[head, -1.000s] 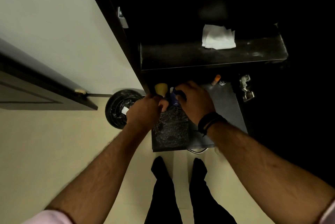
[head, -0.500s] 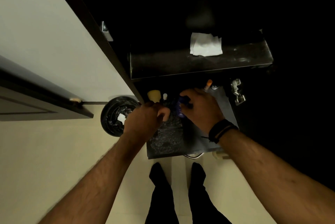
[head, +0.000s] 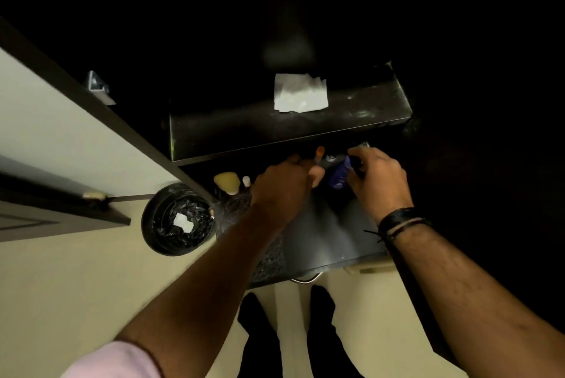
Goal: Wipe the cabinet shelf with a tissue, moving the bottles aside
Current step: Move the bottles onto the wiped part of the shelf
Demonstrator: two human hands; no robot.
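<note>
Fingers of the right hand (head: 379,182) are wrapped around a purple bottle (head: 338,174) below the cabinet shelf (head: 232,130). Left hand (head: 282,185) is curled beside it, near an orange-capped bottle (head: 319,152); its grip cannot be told. White tissue (head: 300,92) lies on the shelf's top surface, above both hands.

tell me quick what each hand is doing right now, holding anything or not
Left hand: closed around something pale at the lower shelf; what it is cannot be told.
Right hand: closed on the purple bottle.
</note>
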